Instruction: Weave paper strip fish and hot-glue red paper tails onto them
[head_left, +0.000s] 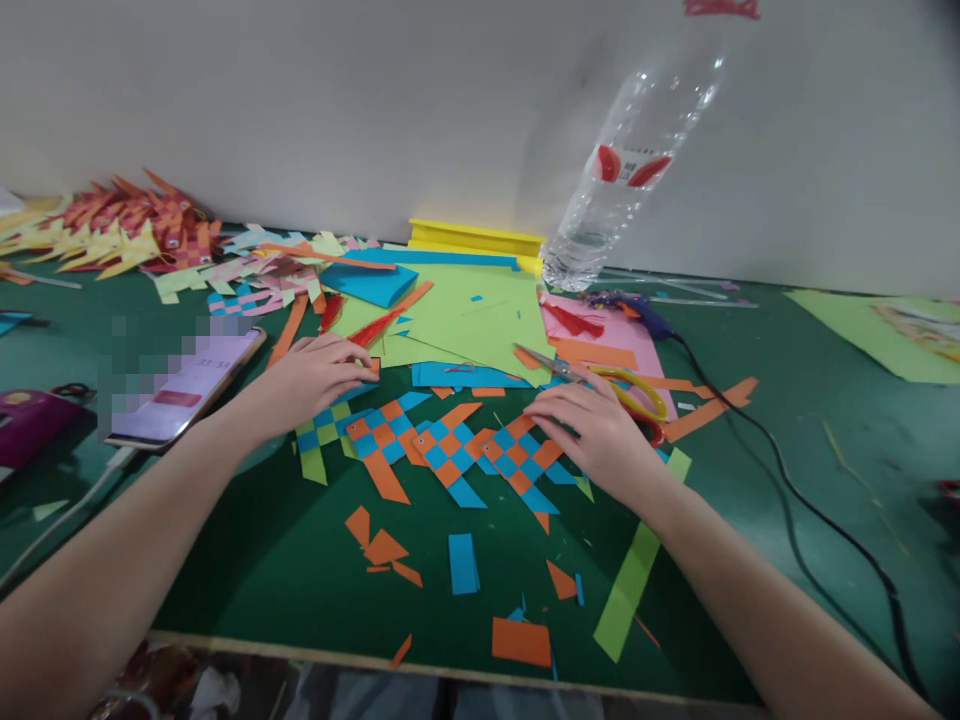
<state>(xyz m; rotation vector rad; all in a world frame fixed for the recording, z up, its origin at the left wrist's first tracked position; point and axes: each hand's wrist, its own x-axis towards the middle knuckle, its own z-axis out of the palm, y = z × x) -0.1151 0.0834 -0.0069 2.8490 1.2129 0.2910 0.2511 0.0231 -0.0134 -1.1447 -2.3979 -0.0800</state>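
Note:
Three woven paper fish in blue and orange lie in a row on the green table: a left fish (382,440), a middle fish (450,450) and a right fish (517,460). Partly covered at their left is a green-and-blue woven fish (322,432). My left hand (319,375) is above it, fingers curled together on a small dark-edged orange piece (372,370). Over the right fish's tail is my right hand (592,425), fingers loosely spread; whether they touch the paper is unclear. Yellow-handled scissors (637,388) lie just behind it, partly hidden.
Light green sheets (472,315) lie behind the fish. A clear bottle (630,170) leans at the wall. A phone (187,385) lies left, a black cable (787,480) right. Orange scraps (386,547), blue strips (463,563) and a green strip (630,590) lie in front.

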